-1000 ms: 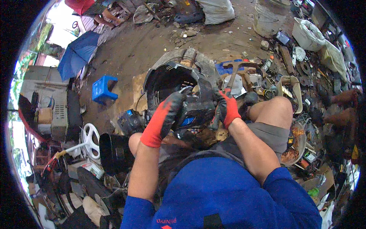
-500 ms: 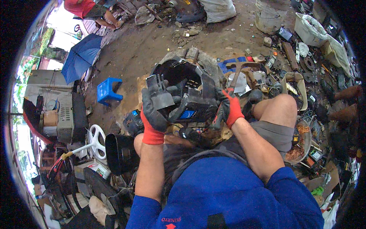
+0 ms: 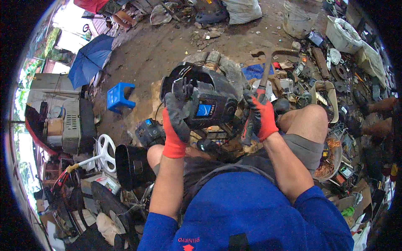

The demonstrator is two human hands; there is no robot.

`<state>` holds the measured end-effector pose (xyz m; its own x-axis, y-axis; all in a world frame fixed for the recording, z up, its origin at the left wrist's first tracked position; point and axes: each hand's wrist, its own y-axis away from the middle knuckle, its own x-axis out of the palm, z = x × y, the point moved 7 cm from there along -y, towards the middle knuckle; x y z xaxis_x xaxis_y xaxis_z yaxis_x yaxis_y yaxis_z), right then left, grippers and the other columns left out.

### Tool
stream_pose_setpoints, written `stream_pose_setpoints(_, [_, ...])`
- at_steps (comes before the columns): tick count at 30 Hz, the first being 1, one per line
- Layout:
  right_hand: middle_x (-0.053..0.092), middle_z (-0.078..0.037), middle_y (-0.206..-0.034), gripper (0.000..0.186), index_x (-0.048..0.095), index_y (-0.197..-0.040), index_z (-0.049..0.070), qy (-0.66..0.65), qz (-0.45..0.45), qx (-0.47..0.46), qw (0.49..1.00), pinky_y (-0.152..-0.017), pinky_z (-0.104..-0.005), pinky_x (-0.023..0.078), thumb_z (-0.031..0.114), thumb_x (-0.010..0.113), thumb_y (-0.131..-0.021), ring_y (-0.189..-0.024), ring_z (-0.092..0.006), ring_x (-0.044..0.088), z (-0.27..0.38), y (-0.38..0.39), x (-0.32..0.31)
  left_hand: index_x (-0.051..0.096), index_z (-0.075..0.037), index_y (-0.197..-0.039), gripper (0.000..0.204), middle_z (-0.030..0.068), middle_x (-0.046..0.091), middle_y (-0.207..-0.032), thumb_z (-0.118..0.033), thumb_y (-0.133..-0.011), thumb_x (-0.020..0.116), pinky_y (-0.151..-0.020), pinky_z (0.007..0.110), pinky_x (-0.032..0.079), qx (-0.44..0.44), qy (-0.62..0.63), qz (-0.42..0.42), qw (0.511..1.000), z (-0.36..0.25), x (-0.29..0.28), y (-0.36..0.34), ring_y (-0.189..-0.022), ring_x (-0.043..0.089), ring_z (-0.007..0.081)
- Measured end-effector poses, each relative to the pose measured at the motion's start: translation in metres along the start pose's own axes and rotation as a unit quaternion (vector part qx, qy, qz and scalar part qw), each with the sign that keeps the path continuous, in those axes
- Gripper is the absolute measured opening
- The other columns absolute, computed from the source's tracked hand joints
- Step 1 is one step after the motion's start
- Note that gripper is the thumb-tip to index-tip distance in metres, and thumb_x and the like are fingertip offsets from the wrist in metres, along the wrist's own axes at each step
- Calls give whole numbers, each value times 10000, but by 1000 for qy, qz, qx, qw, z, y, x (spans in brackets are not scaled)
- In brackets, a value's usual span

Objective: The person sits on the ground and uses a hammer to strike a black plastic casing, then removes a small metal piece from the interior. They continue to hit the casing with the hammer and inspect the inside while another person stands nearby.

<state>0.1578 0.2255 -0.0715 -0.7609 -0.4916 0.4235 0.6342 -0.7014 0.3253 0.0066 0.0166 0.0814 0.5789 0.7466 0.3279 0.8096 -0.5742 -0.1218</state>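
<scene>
My left hand (image 3: 176, 125), in a red and black work glove, grips the left side of a black plastic housing (image 3: 209, 93). The housing has an open hollow top and a blue label on the side facing me. It is tilted over a rough grey round block (image 3: 231, 69). My right hand (image 3: 263, 115), gloved the same way, is closed round the red and black handle of a hammer (image 3: 265, 71). The hammer's long curved head points away from me, to the right of the housing and apart from it.
A second black unit with a blue label (image 3: 149, 133) lies by my left knee. At the left are a blue stool (image 3: 120, 96) and a blue umbrella (image 3: 89, 60). Scrap parts crowd the ground at right, with a beige bin (image 3: 324, 100) and a copper-filled basin (image 3: 331, 157).
The housing has turned in my left hand, bringing its blue label more into view. My right hand has moved right with the hammer, away from the housing, and the hammer head has risen.
</scene>
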Motion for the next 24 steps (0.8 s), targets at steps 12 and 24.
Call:
stream_pose_setpoints(12, [629, -46, -978, 446, 572, -1126, 48, 167, 19, -64, 984, -788, -302, 460, 256, 746, -773, -889, -145, 584, 57, 46, 33, 556, -19, -1224, 338, 90, 607, -1167, -225, -988, 429, -914, 317, 429, 134, -290, 4, 948, -4, 2, -37, -1026, 566, 176])
stream_pose_setpoints(24, [641, -57, -1005, 423, 596, -1080, 48, 203, 4, -100, 974, -795, -298, 464, 258, 758, -751, -891, -153, 594, 73, 36, 6, 533, -13, -1216, 328, 175, 637, -1100, -112, -905, 503, -920, 349, 440, 170, -348, 61, 920, -12, 92, -12, -1058, 610, 292])
